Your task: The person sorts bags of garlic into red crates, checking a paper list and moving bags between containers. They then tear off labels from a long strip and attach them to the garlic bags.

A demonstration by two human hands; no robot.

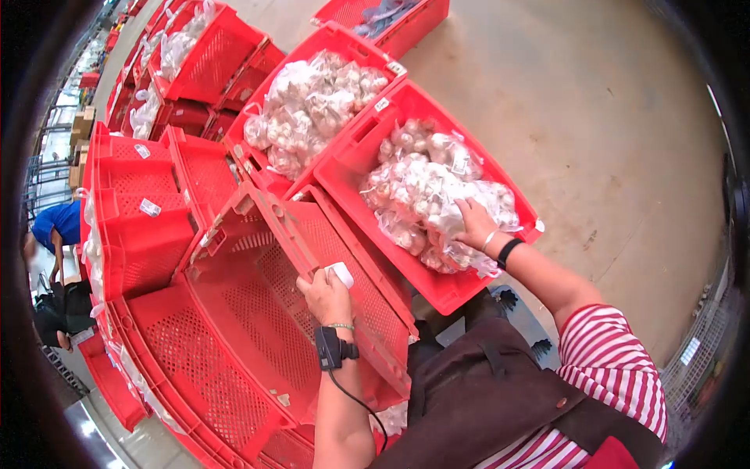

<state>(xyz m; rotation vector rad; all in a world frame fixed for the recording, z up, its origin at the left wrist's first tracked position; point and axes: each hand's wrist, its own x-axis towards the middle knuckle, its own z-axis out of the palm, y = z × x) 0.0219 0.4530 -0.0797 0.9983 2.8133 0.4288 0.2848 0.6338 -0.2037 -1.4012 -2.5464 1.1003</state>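
My right hand [478, 225] is on a clear plastic bag of garlic bulbs [422, 187], its fingers bent into the plastic. That bag lies among other garlic bags in a red crate [444, 298]. My left hand [328, 297] is closed over the upper edge of an empty, tilted red crate [367, 313]. A small white object [341, 273], like a folded label or paper piece, sticks out from its fingers; its exact kind I cannot make out. A black device with a cable [332, 349] is strapped to my left wrist.
Another red crate full of bagged garlic [312, 109] stands beside mine. Stacked red crates [144, 227] fill the left side. A crate with bluish plastic [426, 31] is at the top. Concrete floor [594, 156] stretches right. A person in blue [58, 223] bends at far left.
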